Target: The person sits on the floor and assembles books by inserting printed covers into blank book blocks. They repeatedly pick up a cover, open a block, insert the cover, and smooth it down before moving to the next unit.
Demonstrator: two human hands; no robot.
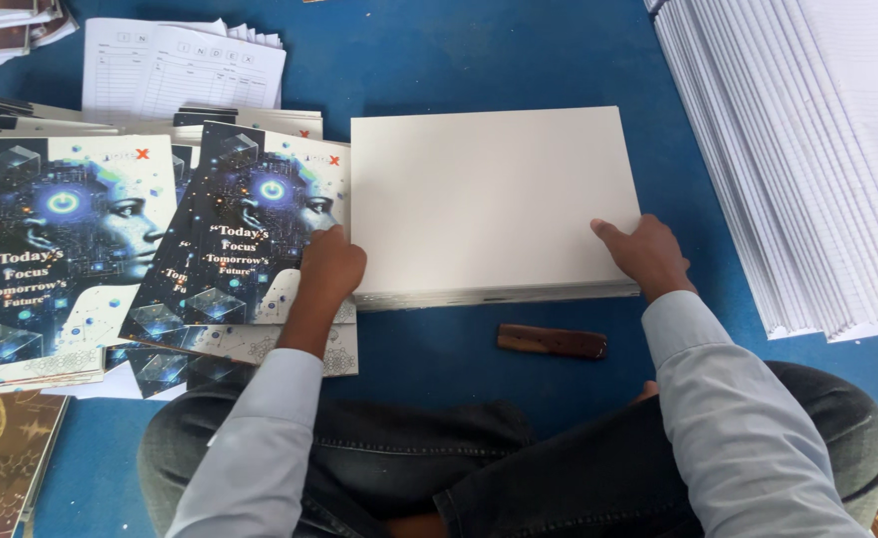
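Blank white sheet stack [489, 204], flat on blue floor [439, 60] beside printed notebook covers [245, 239]: left hand [331, 267] and right hand [646, 254] clasp its near corners, fingers curled, squaring edges.

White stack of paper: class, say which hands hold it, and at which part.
Both hands hold the white stack of paper at its near corners: left hand at the near-left corner, right hand at the near-right.

A plain white stack of sheets [489, 204] lies on a deep blue floor [439, 60], beside dark blue printed covers [250, 229] with glowing cyan circuit patterns, a reddish-brown wooden strip [552, 342], white ruled pages [798, 149], pale grey-blue sleeves [738, 428] and dark jeans [409, 468]
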